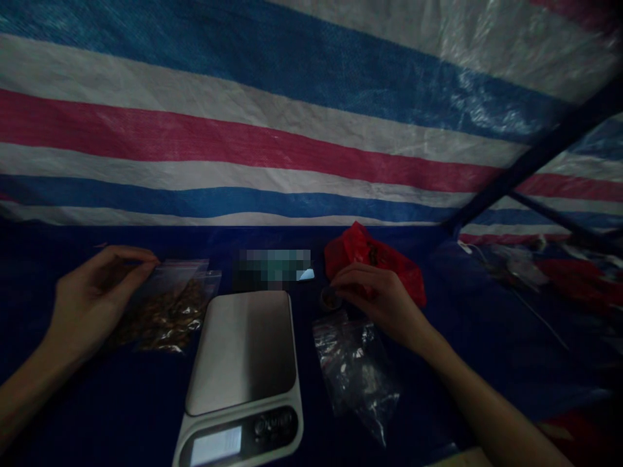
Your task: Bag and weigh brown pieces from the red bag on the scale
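At the left, my left hand (92, 295) pinches the upper corner of a clear zip bag (170, 318) filled with small brown pieces. The bag lies beside a digital scale (248, 353) with a bare metal plate and a lit display. Right of the scale, the fingers of my right hand (374, 295) are closed together at a small round container (329, 299); what they pinch, if anything, is too dark to make out. Behind that hand sits a crumpled red plastic bag (399, 263). Clear, flat zip bags (357, 370) lie in front of it.
Everything stands on a dark blue surface (97, 402). Behind the scale is a blurred-out item (272, 266). A striped tarp (292, 130) forms the back wall, with a dark frame bar (520, 155) at the right. More red and clear bags (579, 279) lie at far right.
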### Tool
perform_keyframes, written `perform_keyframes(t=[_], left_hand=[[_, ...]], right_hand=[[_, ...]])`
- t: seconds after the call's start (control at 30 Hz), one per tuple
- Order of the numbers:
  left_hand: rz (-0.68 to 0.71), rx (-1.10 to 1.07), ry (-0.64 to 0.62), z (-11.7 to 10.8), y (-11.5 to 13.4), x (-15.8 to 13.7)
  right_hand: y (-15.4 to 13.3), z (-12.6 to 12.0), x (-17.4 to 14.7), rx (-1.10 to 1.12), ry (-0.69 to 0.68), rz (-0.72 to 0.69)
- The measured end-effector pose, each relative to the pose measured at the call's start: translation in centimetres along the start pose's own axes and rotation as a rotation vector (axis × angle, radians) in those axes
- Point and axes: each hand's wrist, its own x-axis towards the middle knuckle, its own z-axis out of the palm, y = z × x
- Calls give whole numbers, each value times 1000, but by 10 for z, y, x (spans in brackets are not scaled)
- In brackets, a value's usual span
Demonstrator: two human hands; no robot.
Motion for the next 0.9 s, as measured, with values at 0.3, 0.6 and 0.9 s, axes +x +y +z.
perform_keyframes(t=[0.3,0.6,0.9], left_hand=[[28,4,29,1,-4,0],[67,29,-25,0,-15,2],[79,47,-8,-1,-3,-1]], right_hand=[[29,-58,-7,-411,5,206],[60,-87,-12,-707,30,309],[78,-68,-8,-836,-36,391]])
